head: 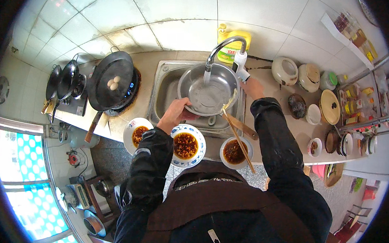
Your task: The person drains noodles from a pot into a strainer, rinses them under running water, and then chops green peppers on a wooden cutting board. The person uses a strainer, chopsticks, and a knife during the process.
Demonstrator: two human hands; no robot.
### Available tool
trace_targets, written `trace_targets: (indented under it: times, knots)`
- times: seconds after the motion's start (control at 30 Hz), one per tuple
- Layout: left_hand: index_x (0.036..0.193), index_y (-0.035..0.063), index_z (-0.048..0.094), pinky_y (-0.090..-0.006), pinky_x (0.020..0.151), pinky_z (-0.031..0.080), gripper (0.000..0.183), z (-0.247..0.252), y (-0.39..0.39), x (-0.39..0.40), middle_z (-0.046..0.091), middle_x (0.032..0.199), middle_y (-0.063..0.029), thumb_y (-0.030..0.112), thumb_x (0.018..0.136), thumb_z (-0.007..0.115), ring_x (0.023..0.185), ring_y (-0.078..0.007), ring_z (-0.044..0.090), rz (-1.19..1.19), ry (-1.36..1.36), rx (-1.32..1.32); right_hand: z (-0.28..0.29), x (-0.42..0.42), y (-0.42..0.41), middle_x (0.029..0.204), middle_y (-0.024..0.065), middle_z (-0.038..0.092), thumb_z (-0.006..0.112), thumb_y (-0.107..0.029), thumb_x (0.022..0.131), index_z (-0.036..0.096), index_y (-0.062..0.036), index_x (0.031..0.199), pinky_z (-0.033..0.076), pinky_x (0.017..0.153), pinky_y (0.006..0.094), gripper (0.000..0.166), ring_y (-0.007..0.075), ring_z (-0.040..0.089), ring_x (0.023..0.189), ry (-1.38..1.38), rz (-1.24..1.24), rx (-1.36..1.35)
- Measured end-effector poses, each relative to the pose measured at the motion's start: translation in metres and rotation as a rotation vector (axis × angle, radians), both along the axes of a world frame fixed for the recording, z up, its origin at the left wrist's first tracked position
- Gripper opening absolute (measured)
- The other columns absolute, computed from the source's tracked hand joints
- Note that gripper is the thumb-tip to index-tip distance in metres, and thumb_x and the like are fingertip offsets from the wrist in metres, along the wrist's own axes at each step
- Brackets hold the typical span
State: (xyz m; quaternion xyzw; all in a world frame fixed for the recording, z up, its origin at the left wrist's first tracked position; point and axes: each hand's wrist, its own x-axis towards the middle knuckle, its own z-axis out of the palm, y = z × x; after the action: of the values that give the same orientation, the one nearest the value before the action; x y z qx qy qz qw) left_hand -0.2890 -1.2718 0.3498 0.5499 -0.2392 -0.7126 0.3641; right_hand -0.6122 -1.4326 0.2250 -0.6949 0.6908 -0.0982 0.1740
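A round steel basin (209,91) sits tilted over the stainless sink (162,87), under water running from the faucet (227,43). My left hand (178,112) grips its near left rim. At the faucet's white handle piece, by the basin's right side, is my right hand (253,88); its fingers are partly hidden. Pale strands (229,102) hang over the basin's right rim. A wooden-handled utensil (243,127) and chopsticks (239,140) lie near it, the chopsticks across a bowl of dark sauce (235,152). Two more sauce bowls stand left, one blue-patterned (200,145), one plain-rimmed (128,137).
A black wok (106,76) holding several eggs (113,83) sits tilted by a lit gas burner (131,90) at left. A yellow detergent jug (243,38) stands behind the faucet. Jars, small bowls and a round wooden lid (330,107) occupy the right counter.
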Motion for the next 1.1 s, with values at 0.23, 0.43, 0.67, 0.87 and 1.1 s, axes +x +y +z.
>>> trace_targets:
  times: [0.23, 0.43, 0.67, 0.87, 1.1]
  knots:
    - [0.103, -0.0052, 0.056, -0.0447, 0.071, 0.060, 0.034, -0.027, -0.020, -0.019, 0.068, 0.092, -0.0241, 0.025, 0.087, 0.053, 0.074, -0.0374, 0.071, -0.239, 0.008, 0.105, 0.047, -0.048, -0.013, 0.065, 0.0103, 0.068, 0.067, -0.034, 0.084, 0.067, 0.0001, 0.075, 0.051, 0.052, 0.0328, 0.036, 0.0177, 0.066, 0.055, -0.211, -0.007, 0.260]
    - [0.103, -0.0076, 0.057, -0.0454, 0.070, 0.060, 0.037, -0.019, -0.018, -0.002, 0.069, 0.090, -0.0244, 0.025, 0.086, 0.053, 0.076, -0.0375, 0.072, -0.272, -0.053, 0.102, 0.072, -0.066, 0.016, 0.065, 0.0103, 0.069, 0.064, -0.031, 0.087, 0.067, 0.0008, 0.068, 0.053, 0.054, 0.0309, 0.037, 0.0165, 0.067, 0.056, -0.302, 0.020, 0.256]
    - [0.106, -0.0113, 0.055, -0.0401, 0.066, 0.062, 0.037, 0.000, -0.013, 0.037, 0.068, 0.092, -0.0227, 0.020, 0.086, 0.056, 0.073, -0.0345, 0.072, -0.071, -0.221, 0.000, 0.052, -0.066, 0.037, 0.070, 0.0064, 0.069, 0.063, -0.027, 0.088, 0.067, 0.0000, 0.075, 0.051, 0.049, 0.0301, 0.030, 0.0129, 0.066, 0.060, -0.343, 0.099, 0.378]
    - [0.106, -0.0121, 0.056, -0.0380, 0.064, 0.061, 0.036, -0.002, -0.004, 0.045, 0.069, 0.092, -0.0221, 0.017, 0.085, 0.057, 0.072, -0.0327, 0.072, 0.145, -0.310, -0.078, 0.082, -0.008, 0.055, 0.092, 0.0103, 0.071, 0.055, -0.017, 0.095, 0.066, 0.0013, 0.104, 0.056, 0.067, 0.0300, 0.023, 0.0182, 0.071, 0.079, -0.591, 0.229, 0.326]
    - [0.111, -0.0106, 0.053, -0.0404, 0.065, 0.062, 0.033, -0.018, 0.000, 0.052, 0.068, 0.093, -0.0224, 0.010, 0.085, 0.054, 0.075, -0.0334, 0.072, 0.284, -0.314, -0.146, 0.124, 0.074, 0.058, 0.114, 0.0141, 0.068, 0.050, -0.013, 0.100, 0.058, 0.0035, 0.120, 0.056, 0.083, 0.0319, 0.027, 0.0217, 0.069, 0.100, -1.237, 0.160, 0.369]
